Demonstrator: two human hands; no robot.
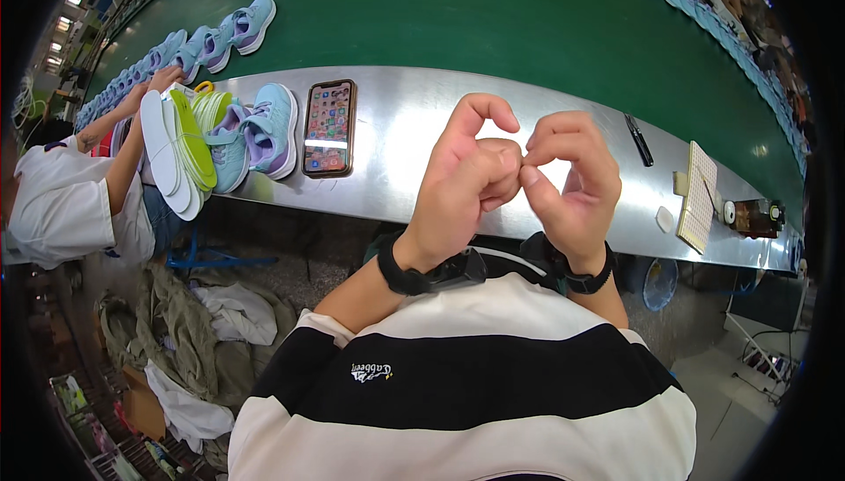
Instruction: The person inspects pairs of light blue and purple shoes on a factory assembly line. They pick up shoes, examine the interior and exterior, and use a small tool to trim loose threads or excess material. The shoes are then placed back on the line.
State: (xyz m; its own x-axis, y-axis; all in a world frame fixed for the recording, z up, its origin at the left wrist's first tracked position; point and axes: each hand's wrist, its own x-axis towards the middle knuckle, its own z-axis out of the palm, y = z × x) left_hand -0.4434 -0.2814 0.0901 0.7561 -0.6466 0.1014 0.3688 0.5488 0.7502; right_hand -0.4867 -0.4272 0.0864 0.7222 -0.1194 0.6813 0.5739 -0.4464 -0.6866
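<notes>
Above the metal table edge, my left hand (465,183) is closed, its index finger hooked up and its thumb laid over the curled fingers. Touching it, my right hand (578,183) pinches thumb and forefinger together. The fingertips meet, and whatever lies between them is too small or hidden to make out. A phone (328,129) with a lit screen lies left of my hands. Beyond it stands a pair of light blue sneakers (271,133) with lilac lining. White and lime-green insoles (180,151) are stacked beside the shoes.
A green conveyor belt (396,19) runs behind the metal table (387,195), with a row of blue shoes (211,45) on it. Another person (79,190) works at the left. To the right lie a black pen (639,139), a notepad (698,199) and a dark jar (755,217).
</notes>
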